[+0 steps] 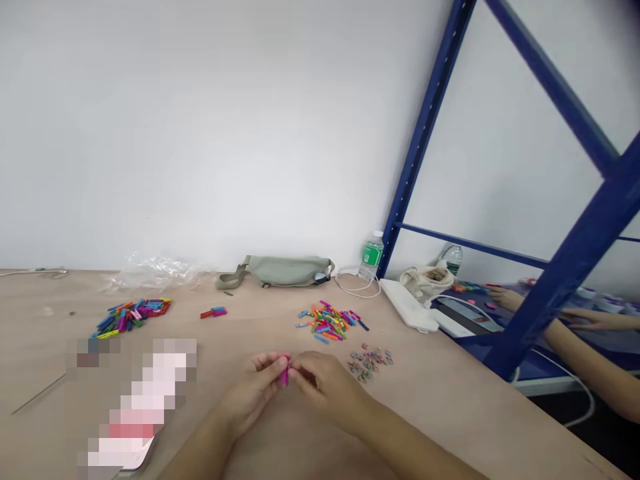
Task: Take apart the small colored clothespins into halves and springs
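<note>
In the middle of the table, my left hand pinches a small magenta clothespin between thumb and fingers. My right hand meets it from the other side, its fingertips closed at the pin's edge; whatever tiny thing they grip is hidden. Just right of that hand lies a pile of small metal clothespin springs. Behind the springs is a heap of loose coloured clothespin pieces. Another heap of coloured clothespins sits at the left, and several more clothespins lie between the two heaps.
A grey-green waist bag, crumpled clear plastic and a water bottle stand along the wall. A pixelated phone-like object lies front left. At right are a white box, a blue metal frame and another person's arms.
</note>
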Tool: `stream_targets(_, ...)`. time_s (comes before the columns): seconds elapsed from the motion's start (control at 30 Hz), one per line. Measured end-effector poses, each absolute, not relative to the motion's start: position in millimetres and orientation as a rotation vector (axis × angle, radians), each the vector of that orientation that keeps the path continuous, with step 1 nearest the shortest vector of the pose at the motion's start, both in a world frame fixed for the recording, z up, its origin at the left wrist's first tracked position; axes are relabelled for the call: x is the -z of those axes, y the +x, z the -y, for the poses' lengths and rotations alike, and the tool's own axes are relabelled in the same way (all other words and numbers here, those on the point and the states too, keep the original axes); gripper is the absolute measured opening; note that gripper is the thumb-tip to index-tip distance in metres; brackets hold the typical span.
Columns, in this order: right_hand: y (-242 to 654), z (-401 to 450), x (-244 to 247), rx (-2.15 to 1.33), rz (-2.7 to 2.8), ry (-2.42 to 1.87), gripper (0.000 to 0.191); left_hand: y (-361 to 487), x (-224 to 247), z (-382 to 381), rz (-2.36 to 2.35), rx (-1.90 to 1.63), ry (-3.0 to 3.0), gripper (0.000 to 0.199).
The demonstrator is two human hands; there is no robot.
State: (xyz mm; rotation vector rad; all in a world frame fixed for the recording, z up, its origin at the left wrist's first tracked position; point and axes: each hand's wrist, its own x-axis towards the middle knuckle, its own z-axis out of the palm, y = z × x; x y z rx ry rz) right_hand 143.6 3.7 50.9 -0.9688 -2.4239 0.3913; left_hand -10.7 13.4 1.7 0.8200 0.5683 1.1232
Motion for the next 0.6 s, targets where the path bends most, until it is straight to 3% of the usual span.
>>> stream_targets(0.33,175.2,-5.7,-39.3,-0.099,2.45,-1.156,0.01,-8.8,-3.7,-3.6,-0.608,-1.024,0.903,0.018)
stream_targets(0.6,238.1,-18.1,-55.1,-0.064,2.357,-1.664,0.026,-11.3,1.3,-10.3,-0.63,-1.11,0.829,0.021)
